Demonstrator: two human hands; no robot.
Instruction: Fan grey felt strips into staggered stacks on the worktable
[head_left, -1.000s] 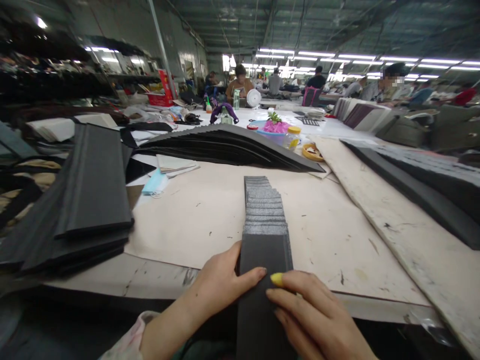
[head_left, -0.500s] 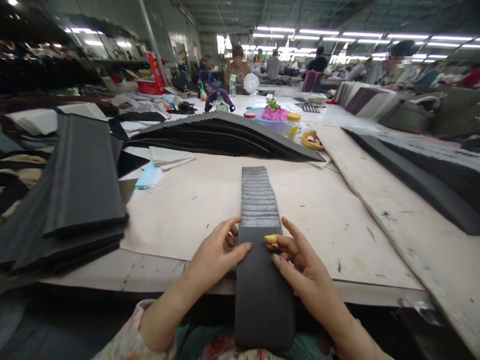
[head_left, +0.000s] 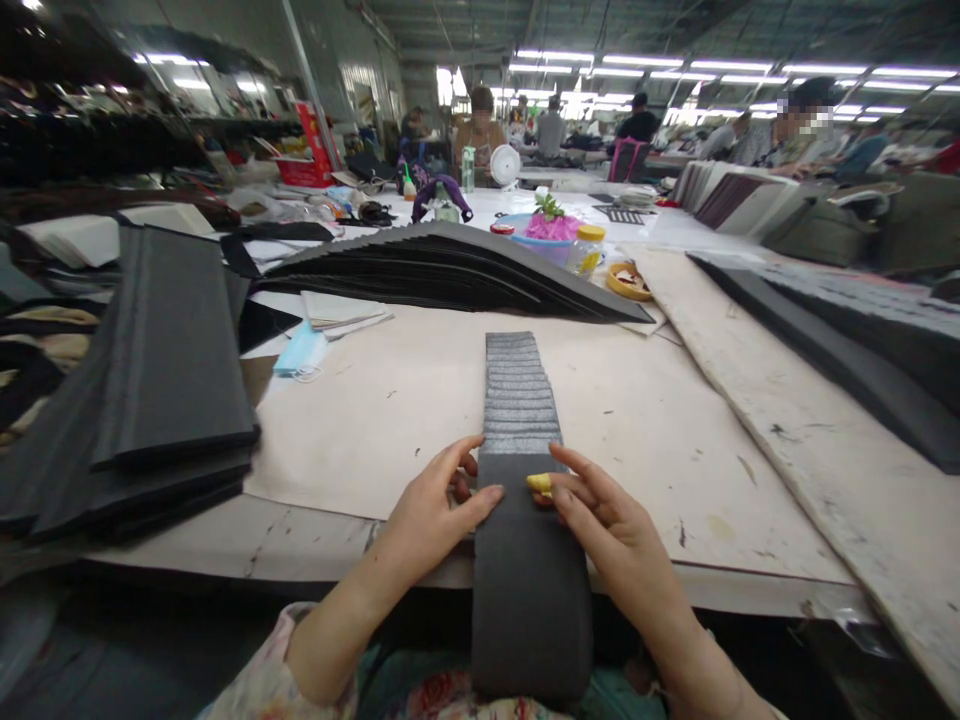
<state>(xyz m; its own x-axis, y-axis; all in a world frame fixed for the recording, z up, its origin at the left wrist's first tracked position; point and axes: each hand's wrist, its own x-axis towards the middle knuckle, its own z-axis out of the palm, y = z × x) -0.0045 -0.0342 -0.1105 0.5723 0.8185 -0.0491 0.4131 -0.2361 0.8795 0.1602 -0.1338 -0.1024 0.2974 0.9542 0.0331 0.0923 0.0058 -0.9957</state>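
A fanned stack of dark grey strips (head_left: 531, 590) runs from the table over its front edge towards my lap. The far ends lie stepped one behind another, showing lighter, fuzzy bands. My left hand (head_left: 442, 495) grips the stack's left edge, thumb on top and fingers curled at the side. At the right edge my right hand (head_left: 600, 500) is closed, thumb drawn in close to a finger wrapped in yellow tape. Its index fingertip touches the edge near the lowest band. What lies under the right fingertips is partly hidden.
Piles of dark grey panels (head_left: 176, 350) stand at the left. A wide fanned black stack (head_left: 450, 265) lies across the back, beside a yellow-lidded jar (head_left: 587, 250) and a tape roll (head_left: 628, 281). A blue mask (head_left: 300, 350) lies left; a long board (head_left: 757, 410) borders the right. People work beyond.
My right index finger has moved in to the strips' edge, and the right thumb has come closer to the taped finger. My left hand keeps its hold on the strips.
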